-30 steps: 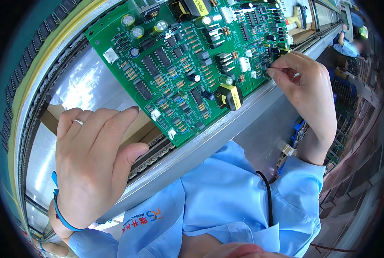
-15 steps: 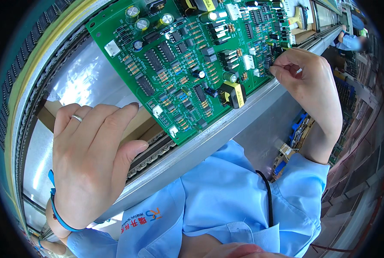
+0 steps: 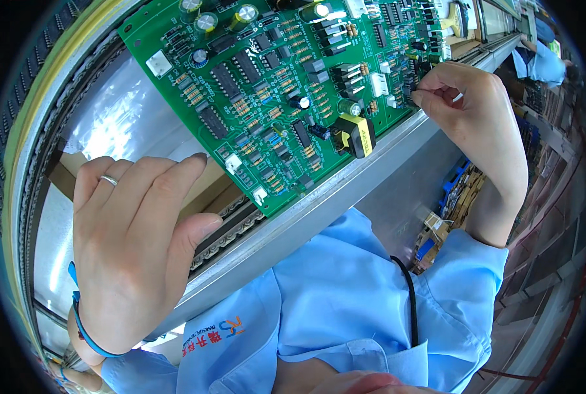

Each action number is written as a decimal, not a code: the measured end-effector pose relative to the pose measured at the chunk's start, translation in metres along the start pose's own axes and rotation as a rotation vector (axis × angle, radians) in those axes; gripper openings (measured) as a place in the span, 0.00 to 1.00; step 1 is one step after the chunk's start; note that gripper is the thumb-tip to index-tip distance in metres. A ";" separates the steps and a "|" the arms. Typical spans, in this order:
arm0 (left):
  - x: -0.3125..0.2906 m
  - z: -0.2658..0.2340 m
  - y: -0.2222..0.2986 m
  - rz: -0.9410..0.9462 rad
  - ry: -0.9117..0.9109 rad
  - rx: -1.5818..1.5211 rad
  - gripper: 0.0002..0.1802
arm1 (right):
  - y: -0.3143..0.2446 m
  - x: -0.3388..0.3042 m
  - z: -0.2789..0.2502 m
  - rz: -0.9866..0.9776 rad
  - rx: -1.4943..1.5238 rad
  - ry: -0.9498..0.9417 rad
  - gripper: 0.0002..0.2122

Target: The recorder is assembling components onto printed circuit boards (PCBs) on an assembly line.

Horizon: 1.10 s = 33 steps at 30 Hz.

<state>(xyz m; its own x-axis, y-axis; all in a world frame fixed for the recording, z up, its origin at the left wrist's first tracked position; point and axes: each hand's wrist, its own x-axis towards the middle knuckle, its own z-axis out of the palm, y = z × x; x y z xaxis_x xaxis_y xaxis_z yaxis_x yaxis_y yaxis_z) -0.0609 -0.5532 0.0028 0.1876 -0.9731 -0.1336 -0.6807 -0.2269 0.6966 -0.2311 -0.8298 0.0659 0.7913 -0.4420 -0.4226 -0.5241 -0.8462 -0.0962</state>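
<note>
A green circuit board lies across the line, filled with resistors, dark chips, capacitors, white connectors and a yellow-and-black transformer. My left hand hovers palm down left of the board, fingers and thumb apart, holding nothing. My right hand is at the board's near right edge, with thumb and fingertips pinched close to a row of small dark parts. What the fingertips grip is hidden. A small white piece shows among the curled fingers of that hand; I cannot tell what it is.
A metal rail with a chain beside it runs along the near side of the board. At the far left is a strip of dark chips. A yellow-handled brush lies beyond the board. Another person in blue is farther off.
In the picture, the board has shifted slightly up and to the left. My left hand has moved a little left. My right hand stays pinched at the board's edge.
</note>
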 end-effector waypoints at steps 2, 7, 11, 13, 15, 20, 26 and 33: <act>-0.001 -0.001 0.001 -0.007 -0.002 0.005 0.21 | 0.001 0.000 0.001 0.016 0.040 0.004 0.05; -0.002 0.000 0.000 0.001 0.007 0.017 0.21 | 0.001 0.000 0.000 0.021 0.036 0.003 0.05; -0.001 0.001 0.000 0.003 0.000 0.017 0.21 | 0.003 0.000 0.001 0.020 0.040 -0.002 0.05; -0.001 0.002 -0.001 0.011 0.001 0.019 0.21 | 0.003 -0.001 0.001 0.032 0.028 -0.026 0.04; -0.001 0.002 0.000 0.009 -0.001 0.036 0.21 | 0.003 0.000 0.001 0.036 0.023 -0.052 0.04; -0.001 -0.001 -0.001 -0.001 0.001 0.034 0.21 | 0.003 0.001 0.002 0.035 0.044 -0.028 0.04; -0.001 -0.002 -0.003 0.014 0.014 0.059 0.21 | -0.008 -0.001 0.004 0.094 -0.037 0.078 0.06; -0.004 -0.005 -0.003 0.075 0.028 -0.004 0.22 | -0.014 -0.004 -0.004 0.069 -0.108 0.142 0.07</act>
<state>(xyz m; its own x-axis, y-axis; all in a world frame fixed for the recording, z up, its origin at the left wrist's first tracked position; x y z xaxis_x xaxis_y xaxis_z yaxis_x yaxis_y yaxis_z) -0.0560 -0.5484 0.0041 0.1564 -0.9858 -0.0612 -0.6906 -0.1534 0.7068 -0.2256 -0.8176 0.0725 0.7952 -0.5312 -0.2925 -0.5479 -0.8361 0.0289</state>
